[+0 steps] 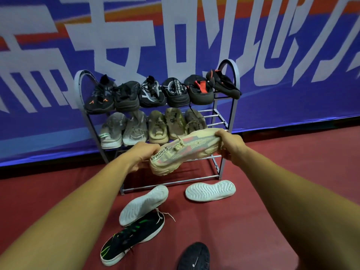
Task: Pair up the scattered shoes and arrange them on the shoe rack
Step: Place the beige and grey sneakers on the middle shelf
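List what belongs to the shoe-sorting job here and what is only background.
Job: beige shoe held by left hand and right hand; shoe rack; dark shoes on its top shelf; pale shoes below them; on the floor, two white-soled shoes and black-green shoe.
Background: blue banner; red floor.

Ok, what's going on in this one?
A person holds a beige shoe by its ends, left hand and right hand, before the shoe rack. The top shelf carries dark shoes, the next pale shoes. Two white-soled shoes and a black-green shoe lie on the floor.
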Demonstrator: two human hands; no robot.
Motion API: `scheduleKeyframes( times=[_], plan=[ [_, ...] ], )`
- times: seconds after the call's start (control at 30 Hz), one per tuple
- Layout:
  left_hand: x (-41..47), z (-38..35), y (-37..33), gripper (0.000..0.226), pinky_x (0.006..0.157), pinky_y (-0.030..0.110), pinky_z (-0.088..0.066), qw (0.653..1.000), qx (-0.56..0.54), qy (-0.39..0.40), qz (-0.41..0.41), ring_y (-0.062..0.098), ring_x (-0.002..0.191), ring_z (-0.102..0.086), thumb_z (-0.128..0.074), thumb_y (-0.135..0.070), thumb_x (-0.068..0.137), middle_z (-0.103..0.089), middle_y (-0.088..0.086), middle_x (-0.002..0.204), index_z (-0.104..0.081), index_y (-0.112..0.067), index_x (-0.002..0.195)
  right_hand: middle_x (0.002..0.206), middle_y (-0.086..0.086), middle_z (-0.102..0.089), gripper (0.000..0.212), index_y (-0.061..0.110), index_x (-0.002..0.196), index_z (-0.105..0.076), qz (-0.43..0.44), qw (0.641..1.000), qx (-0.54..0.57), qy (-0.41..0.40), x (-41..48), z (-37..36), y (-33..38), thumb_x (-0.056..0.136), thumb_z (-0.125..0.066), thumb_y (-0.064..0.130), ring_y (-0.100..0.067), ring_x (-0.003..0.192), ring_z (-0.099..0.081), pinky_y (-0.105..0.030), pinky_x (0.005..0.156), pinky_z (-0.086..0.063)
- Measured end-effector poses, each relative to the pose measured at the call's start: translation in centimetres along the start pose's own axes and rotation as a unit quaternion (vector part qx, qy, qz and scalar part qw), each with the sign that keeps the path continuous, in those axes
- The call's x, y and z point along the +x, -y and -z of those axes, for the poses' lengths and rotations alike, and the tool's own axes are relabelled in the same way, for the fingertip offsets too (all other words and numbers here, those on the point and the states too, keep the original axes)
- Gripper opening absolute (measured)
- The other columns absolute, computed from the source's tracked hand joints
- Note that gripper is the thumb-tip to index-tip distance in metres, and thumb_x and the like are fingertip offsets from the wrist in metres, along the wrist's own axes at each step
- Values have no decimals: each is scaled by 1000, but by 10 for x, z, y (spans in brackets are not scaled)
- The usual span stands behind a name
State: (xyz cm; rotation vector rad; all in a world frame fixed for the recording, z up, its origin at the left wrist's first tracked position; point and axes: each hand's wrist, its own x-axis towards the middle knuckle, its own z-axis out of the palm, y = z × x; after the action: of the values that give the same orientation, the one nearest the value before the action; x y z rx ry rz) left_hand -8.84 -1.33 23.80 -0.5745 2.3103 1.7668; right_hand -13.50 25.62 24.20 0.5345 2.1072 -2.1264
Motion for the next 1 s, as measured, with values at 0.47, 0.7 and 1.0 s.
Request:
scheduleKeyframes(
  times=[0.47, 0.7, 1.0],
  plan=[
    [7, -34, -13, 35, 68, 28, -54, 998, -31, 36, -42, 16, 85, -70, -63, -50, 91, -69, 5, 111, -61, -24, 115, 67, -2, -55, 13, 13, 103, -58, -56, 965, 251, -45, 9, 25, 0, 92, -56, 20, -8, 35, -48, -13, 32, -27],
    [17, -39, -3, 30, 62, 23, -50, 999, 34, 29, -28, 12, 79, -67, -63, -39, 92, -71, 3, 106, -65, -18, 114, 66, -4, -59, 8, 10, 87, -58, -60, 951, 297, -61, 15, 23, 3, 88, -51, 15, -8, 41, -48, -13, 31, -26],
    [26, -39, 9, 15, 60, 21, -47, 997, 65, 34, -13, 10, 73, -64, -61, -30, 94, -67, -1, 90, -67, -19, 102, 84, -8, -66, 15, 8, 104, -60, -66, 937, 339, -49, 28, 23, 11, 91, -52, 10, -7, 50, -51, -15, 40, -32]
  ],
)
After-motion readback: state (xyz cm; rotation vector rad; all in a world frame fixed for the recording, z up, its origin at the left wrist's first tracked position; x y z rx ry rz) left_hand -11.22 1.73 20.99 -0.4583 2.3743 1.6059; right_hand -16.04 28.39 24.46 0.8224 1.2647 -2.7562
